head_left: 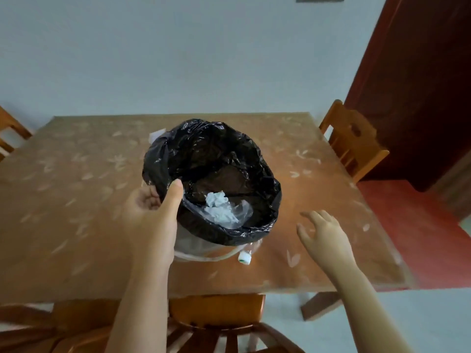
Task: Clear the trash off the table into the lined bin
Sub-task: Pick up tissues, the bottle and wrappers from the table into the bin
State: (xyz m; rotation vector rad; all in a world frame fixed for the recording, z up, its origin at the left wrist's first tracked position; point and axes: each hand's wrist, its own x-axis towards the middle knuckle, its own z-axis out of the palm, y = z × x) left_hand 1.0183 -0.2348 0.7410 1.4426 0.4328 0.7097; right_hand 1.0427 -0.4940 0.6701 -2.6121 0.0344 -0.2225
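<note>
A bin lined with a black plastic bag [254, 230] is held above the middle of the brown table [76, 200]. My left hand [153, 215] grips its near left rim, thumb inside the liner. Inside lie crumpled white paper [218, 203] and clear plastic film [240, 212]. Below the bin's near edge, a clear plastic bottle with a white cap [245, 258] lies on the table, mostly hidden by the bin. My right hand [322, 233] hovers open above the table to the right of the bin, fingers spread, holding nothing.
Wooden chairs stand at the table's right side [353, 143], at its left edge [10, 131] and at the near side below me [216, 317]. A dark red door [413, 85] is at the right. A pale wall rises behind the table.
</note>
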